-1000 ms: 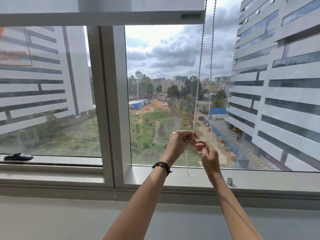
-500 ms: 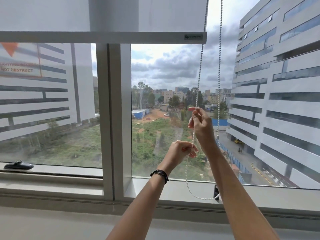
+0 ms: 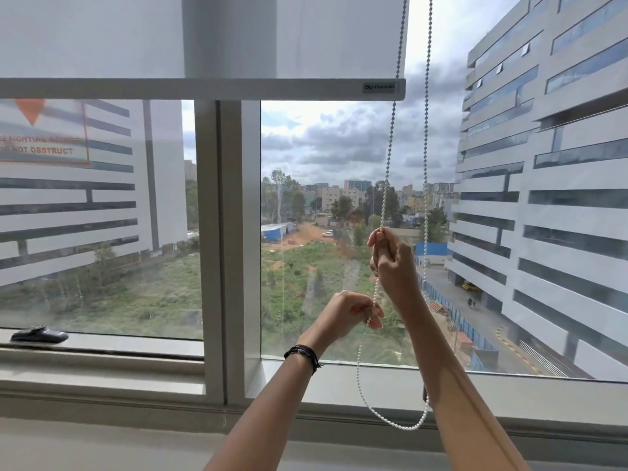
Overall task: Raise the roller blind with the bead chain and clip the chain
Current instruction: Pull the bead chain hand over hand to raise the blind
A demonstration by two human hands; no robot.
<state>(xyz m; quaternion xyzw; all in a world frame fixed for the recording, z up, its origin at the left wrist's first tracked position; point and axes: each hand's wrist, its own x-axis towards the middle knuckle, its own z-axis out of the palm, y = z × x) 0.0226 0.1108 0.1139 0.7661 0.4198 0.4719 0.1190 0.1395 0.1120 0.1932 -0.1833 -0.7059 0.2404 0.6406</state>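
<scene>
The right hand pinches the bead chain at one o'clock of the left hand, whose grip also clamps it.

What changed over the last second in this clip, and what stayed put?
The right hand left its spot beside the left hand, rose along the left strand of the bead chain and now grips it higher up. The left hand kept pinching that same strand lower down, and the chain's loop still hangs slack in front of the sill.
</scene>
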